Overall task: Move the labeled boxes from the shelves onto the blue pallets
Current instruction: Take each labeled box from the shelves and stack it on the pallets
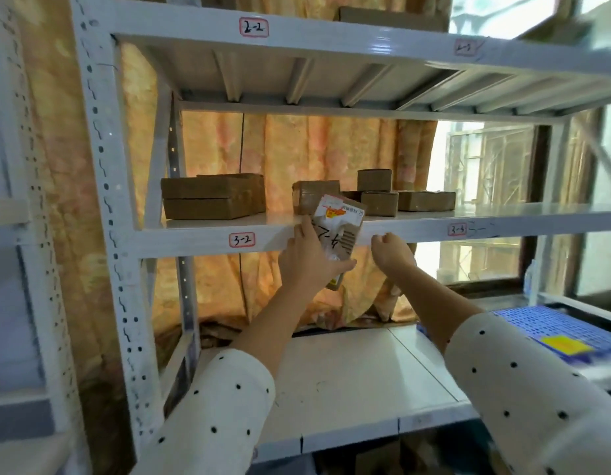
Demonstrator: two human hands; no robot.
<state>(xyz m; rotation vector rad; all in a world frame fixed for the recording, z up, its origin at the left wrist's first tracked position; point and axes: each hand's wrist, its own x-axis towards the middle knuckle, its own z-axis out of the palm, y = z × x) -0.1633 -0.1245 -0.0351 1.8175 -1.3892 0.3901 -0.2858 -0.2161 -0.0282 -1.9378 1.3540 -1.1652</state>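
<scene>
My left hand [307, 260] grips a small cardboard box [338, 231] with a white label and handwritten "4-2", tilted in front of the edge of the white shelf [208, 240] tagged 3-2. My right hand [391, 250] hovers just right of the box with its fingers loosely curled, holding nothing. Several brown cardboard boxes stand on that shelf: a flat stack [211, 197] at the left and small ones [379, 197] in the middle. A blue pallet [554, 329] with a yellow label lies at the lower right.
A white metal rack post [105, 200] rises at the left. The lower shelf board [348, 382] lies under my arms. Another box [389, 18] sits on the upper level tagged 2-2. An orange curtain and a window are behind the rack.
</scene>
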